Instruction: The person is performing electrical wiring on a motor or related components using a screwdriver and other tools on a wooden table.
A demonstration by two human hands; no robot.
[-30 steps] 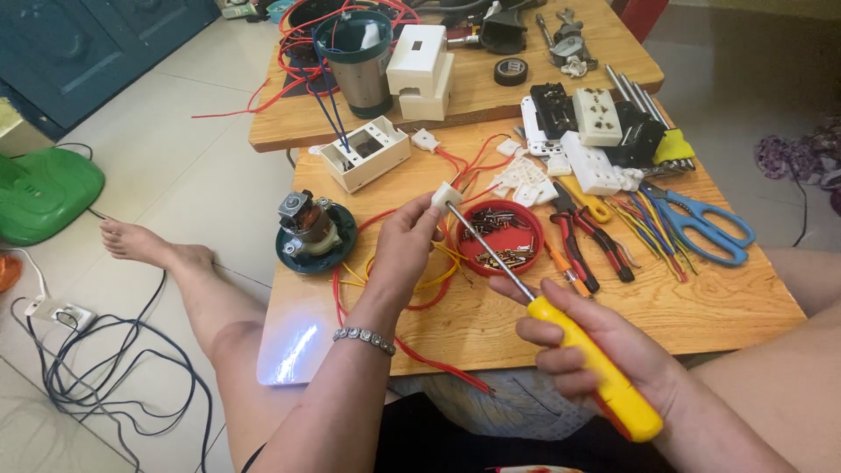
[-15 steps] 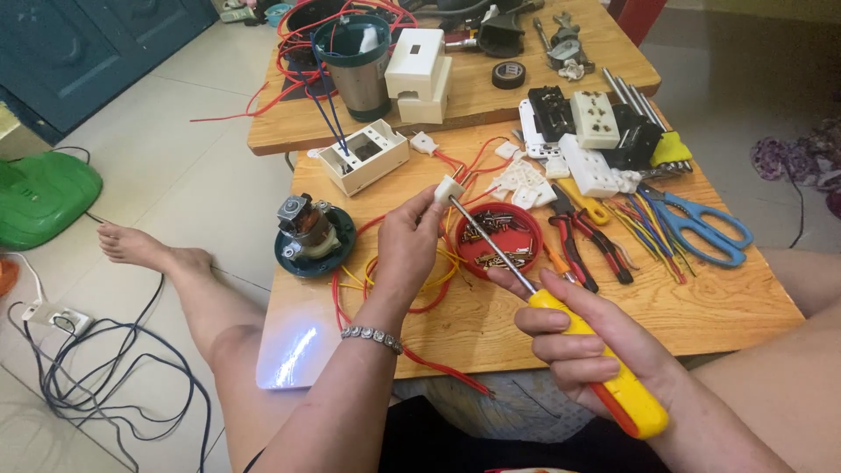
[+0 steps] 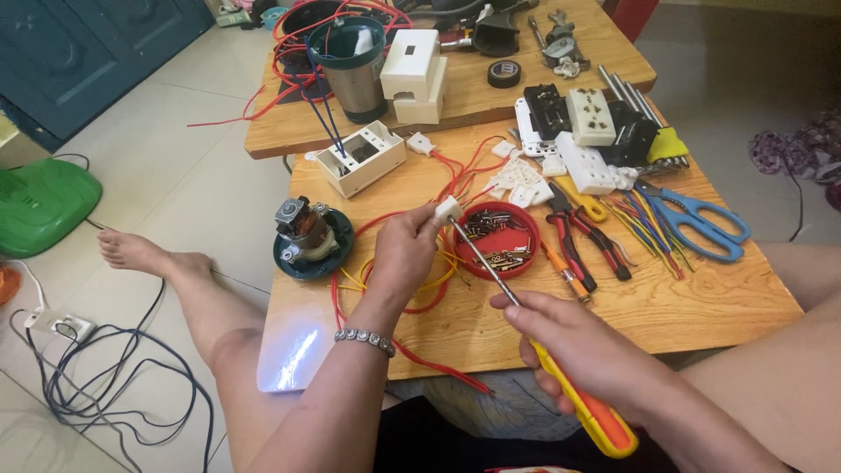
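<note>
- Small white plug (image 3: 448, 208) w/ red wires (image 3: 455, 171), pinched in left hand (image 3: 405, 254), held above table (image 3: 701, 298) by the red dish (image 3: 499, 243).
- Right hand (image 3: 574, 350) grips yellow screwdriver (image 3: 534, 350); tip at the plug.
- Step, by the look: working a screw in the plug. Tip likely needs to sit square, plug held steady.
- Around: dish of screws, pliers (image 3: 583, 236), scissors (image 3: 696, 219), motor (image 3: 307, 235), white box (image 3: 361, 158).
- In the way: loose red wires under the hands could snag.
</note>
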